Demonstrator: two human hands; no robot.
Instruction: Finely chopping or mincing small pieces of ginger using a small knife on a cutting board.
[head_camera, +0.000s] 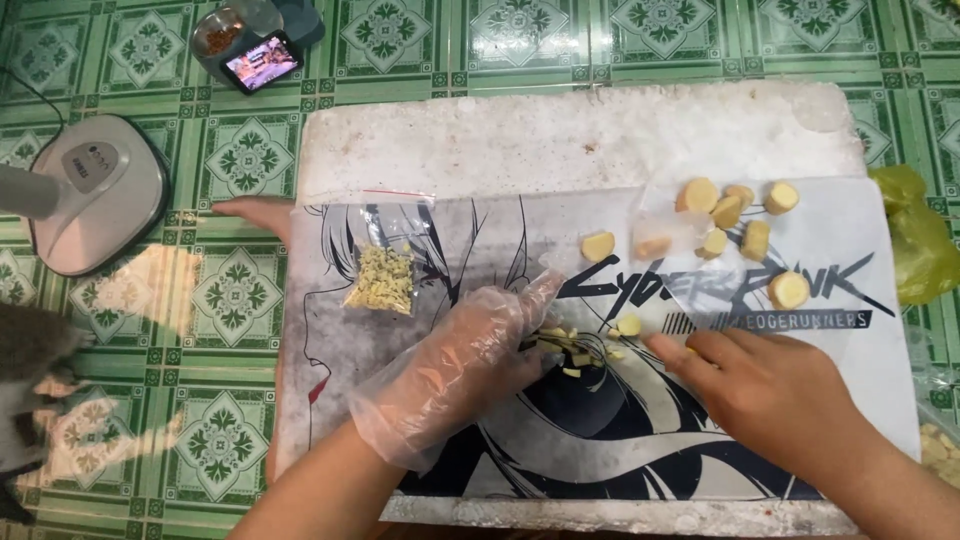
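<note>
My left hand (455, 375), in a loose clear plastic glove, is curled over a small pile of chopped pale yellow ginger pieces (575, 350) on a printed black-and-white mat (480, 250). Whether it grips any of them is hidden by the glove. My bare right hand (770, 395) lies flat on the mat just right of the pile, fingertips touching its edge and holding nothing. Several peeled ginger chunks (740, 225) lie scattered at the mat's upper right. A clear zip bag of minced ginger (382, 278) rests on the mat's left part.
The mat lies on a white foam board (560, 140) on a green patterned tile floor. A grey kitchen scale (95, 190) sits at the left, a phone leaning on a container (262, 60) at the top left, a green plastic bag (920, 245) at the right. A bare foot (250, 212) touches the board's left edge.
</note>
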